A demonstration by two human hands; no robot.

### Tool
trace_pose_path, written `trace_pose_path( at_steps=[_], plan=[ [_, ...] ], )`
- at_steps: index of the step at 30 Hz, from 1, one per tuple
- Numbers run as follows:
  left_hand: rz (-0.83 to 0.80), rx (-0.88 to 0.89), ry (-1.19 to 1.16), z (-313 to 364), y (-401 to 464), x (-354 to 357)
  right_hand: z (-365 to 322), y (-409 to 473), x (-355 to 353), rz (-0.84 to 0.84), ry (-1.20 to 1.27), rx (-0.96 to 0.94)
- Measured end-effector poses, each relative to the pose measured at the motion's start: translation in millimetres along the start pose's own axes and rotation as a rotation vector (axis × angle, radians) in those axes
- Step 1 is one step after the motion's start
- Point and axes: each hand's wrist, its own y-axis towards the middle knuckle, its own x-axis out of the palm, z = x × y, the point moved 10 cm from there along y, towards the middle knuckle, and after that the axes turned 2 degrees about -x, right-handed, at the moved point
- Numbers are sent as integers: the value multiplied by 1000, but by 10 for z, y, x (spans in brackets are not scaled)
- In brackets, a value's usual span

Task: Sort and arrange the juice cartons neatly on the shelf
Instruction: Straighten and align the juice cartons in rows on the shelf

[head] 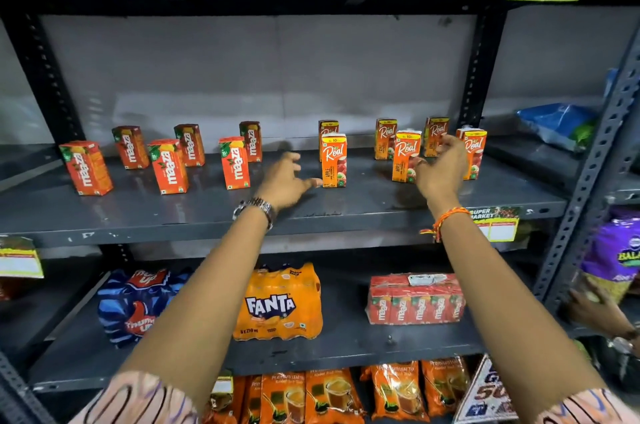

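Several red Maaza cartons stand scattered on the left half of the grey shelf (194,212), among them a front one (86,167) and one near the middle (234,162). Several orange Real apple cartons stand on the right half, among them one (334,160), another (406,156) and a far right one (473,152). My left hand (285,181) hovers over the shelf with fingers spread, just left of the middle Real carton, holding nothing. My right hand (441,165) is raised between two front Real cartons, fingers curled and apart, gripping nothing I can see.
The shelf below holds a Thums Up pack (138,305), a Fanta pack (277,302) and a wrapped Maaza multipack (414,299). Tea pouches (332,396) fill the lowest shelf. Another person's hand (588,309) works at the right rack beside a purple bag (616,250).
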Motion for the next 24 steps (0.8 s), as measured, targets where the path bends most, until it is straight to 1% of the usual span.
trace_pose_path(
  at_steps=[2, 4, 5, 6, 12, 15, 18, 22, 24],
  plan=[
    [-100, -46, -37, 19, 190, 199, 150, 150, 192, -183, -118, 75],
    [-189, -70, -163, 45, 273, 392, 221, 140, 432, -450, -175, 118],
    [-197, -63, -181, 47, 314, 445, 217, 108, 506, -541, -197, 106],
    [-181, -53, -154, 56, 340, 471, 213, 106, 550, -589, -217, 82],
    [-12, -54, -20, -93, 491, 442, 103, 75, 681, -687, -245, -83],
    [35, -19, 9, -20, 426, 402, 72, 60, 611, -640, -238, -133],
    [49, 0, -3, -13, 399, 399, 98, 54, 504, -582, -234, -152],
    [78, 20, 15, -47, 441, 388, 92, 58, 399, -527, -247, -139],
    [95, 13, 20, -58, 407, 388, 99, 35, 410, -533, -253, -139]
  ],
)
